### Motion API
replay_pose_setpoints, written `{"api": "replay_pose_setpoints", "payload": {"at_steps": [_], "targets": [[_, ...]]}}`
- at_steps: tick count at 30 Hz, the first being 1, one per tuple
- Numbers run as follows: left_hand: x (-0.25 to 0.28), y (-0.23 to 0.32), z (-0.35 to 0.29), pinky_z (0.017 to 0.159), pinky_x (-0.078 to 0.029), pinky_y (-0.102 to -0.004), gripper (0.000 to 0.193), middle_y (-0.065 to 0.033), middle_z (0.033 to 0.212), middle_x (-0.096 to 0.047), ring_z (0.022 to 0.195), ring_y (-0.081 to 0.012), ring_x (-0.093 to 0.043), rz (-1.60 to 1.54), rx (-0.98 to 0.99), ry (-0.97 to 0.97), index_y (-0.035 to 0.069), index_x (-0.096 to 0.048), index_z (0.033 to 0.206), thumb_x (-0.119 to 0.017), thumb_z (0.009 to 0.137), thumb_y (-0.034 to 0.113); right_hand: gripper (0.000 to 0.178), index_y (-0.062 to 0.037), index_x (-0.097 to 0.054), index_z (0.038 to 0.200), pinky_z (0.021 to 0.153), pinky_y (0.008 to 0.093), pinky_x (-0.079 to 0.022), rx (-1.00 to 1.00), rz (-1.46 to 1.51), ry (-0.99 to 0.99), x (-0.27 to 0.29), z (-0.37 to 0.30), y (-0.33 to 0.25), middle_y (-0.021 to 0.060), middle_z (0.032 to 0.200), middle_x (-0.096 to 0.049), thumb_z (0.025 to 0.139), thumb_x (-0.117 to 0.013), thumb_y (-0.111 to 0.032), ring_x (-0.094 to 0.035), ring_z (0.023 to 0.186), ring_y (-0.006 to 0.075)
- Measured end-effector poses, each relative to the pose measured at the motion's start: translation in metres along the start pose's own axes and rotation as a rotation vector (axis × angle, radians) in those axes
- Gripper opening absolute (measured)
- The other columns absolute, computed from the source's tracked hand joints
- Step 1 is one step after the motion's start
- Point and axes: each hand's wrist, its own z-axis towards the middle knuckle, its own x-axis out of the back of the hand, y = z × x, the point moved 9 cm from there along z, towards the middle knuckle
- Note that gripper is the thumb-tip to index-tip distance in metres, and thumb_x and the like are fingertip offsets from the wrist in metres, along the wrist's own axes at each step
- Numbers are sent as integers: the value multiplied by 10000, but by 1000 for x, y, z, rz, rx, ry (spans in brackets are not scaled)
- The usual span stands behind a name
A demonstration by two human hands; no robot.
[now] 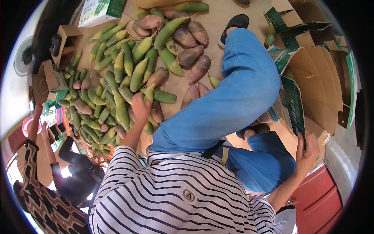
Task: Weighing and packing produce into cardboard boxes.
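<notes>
Over the near side of a large heap of green radishes (139, 74), my left hand (140, 109) is closed round a pale green radish (150, 93) whose tapered end points up. Part of that radish is hidden by my fingers. Purplish-red radishes (189, 56) lie among the green ones and at the heap's right side. Far to the right, my right hand (309, 149) grips the edge of a dark green printed flap (293, 104) on an open cardboard box (311, 84). Thumb and fingers pinch the flap's near corner.
My legs in blue jeans (218, 117) stretch between heap and box. More opened cartons (288, 19) stand at the far right. A white and green carton (102, 11) sits at the far left. Other people (50, 195) reach toward the heap's left side. A fan (26, 55) stands beyond.
</notes>
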Motion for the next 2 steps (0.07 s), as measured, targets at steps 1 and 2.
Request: {"api": "replay_pose_setpoints", "payload": {"at_steps": [1, 2], "targets": [[9, -18, 6, 918, -421, -444, 436, -200, 1144, -545, 1075, -388, -519, 6, 62, 74, 20, -513, 1180, -662, 789, 145, 136, 19, -635, 927, 575, 359, -393, -24, -2, -10, 3, -2, 0, 137, 711, -510, 810, -684, -32, -511, 639, 269], [11, -56, 6, 966, -400, -441, 440, -208, 1231, -510, 1149, -378, -489, 2, 281, 74, 28, -512, 1201, -657, 825, 205, 128, 15, -636, 929, 578, 358, -394, -33, 14, -18, 0, 0, 0, 137, 714, -511, 819, -678, -36, -513, 642, 263]]}}
